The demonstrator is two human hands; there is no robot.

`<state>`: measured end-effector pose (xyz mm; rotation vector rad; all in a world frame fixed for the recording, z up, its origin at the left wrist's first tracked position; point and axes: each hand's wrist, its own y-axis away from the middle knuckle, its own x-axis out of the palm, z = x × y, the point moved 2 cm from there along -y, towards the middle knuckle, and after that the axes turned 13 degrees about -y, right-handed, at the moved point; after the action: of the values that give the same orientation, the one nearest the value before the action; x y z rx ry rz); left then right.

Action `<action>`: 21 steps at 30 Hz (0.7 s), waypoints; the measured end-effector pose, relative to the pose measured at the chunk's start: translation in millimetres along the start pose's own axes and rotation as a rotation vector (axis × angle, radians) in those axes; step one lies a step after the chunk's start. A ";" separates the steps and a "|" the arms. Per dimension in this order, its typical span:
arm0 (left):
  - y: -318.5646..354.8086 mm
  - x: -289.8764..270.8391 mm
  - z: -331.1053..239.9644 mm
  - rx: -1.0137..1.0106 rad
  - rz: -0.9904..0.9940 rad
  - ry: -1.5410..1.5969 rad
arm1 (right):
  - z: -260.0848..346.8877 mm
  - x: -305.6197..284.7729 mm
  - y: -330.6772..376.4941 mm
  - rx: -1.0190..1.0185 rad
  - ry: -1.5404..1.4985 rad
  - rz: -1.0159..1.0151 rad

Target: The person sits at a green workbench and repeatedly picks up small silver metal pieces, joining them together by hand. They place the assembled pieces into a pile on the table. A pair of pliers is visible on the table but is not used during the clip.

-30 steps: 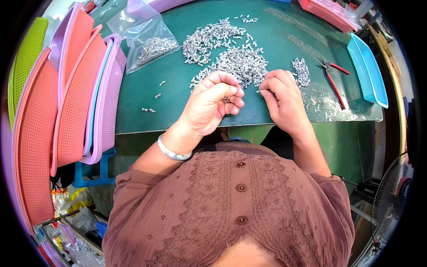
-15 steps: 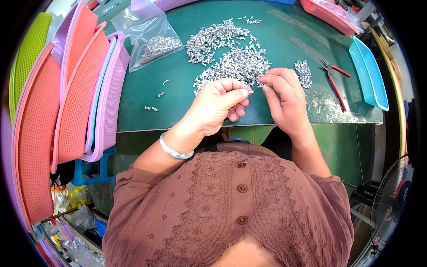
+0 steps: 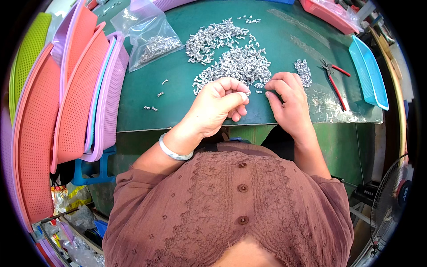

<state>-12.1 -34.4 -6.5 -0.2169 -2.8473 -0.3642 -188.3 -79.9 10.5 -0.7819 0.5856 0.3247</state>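
Observation:
Near the table's front edge, my left hand (image 3: 218,107) is closed, thumb and forefinger pinching a small silver metal part (image 3: 248,93). My right hand (image 3: 289,100) hovers just to its right, thumb and forefinger apart with nothing visible between them. A loose metal part (image 3: 259,91) lies on the table between the hands. Just beyond them spreads a large heap of the same silver parts (image 3: 242,62), with another heap (image 3: 211,40) farther back. Right of the heaps is a small pile of parts (image 3: 303,73).
Red-handled cutting pliers (image 3: 330,75) lie on the green table (image 3: 151,91) at right, beside a blue basket (image 3: 368,73). A clear plastic bag (image 3: 153,35) of parts lies at back left. Stacked pink and purple baskets (image 3: 38,133) stand left; a fan (image 3: 391,200) is at lower right.
My right hand has drawn slightly right, away from the left, and its thumb and forefinger have parted. A loose part now shows between the hands. My left hand keeps its pinch.

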 end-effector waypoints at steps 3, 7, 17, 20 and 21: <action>-1.1 -2.9 1.2 -0.003 0.031 0.089 | -1.2 -0.2 1.8 -0.007 0.003 0.024; -2.1 -3.6 0.7 -0.014 0.033 0.146 | 0.0 3.2 0.6 -0.009 0.001 0.033; -1.3 -1.1 0.9 -0.051 0.030 0.088 | 3.2 7.6 -1.6 -0.068 -0.077 -0.004; -1.6 0.8 -0.3 -0.071 0.028 0.040 | 10.2 6.3 -3.8 -0.131 -0.136 -0.039; -1.7 1.5 -0.7 -0.077 0.028 0.021 | 12.3 6.0 -4.5 -0.156 -0.153 -0.047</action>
<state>-13.6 -36.0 -5.8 -0.2662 -2.8088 -0.4683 -176.8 -73.5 16.3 -0.9105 0.4004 0.3862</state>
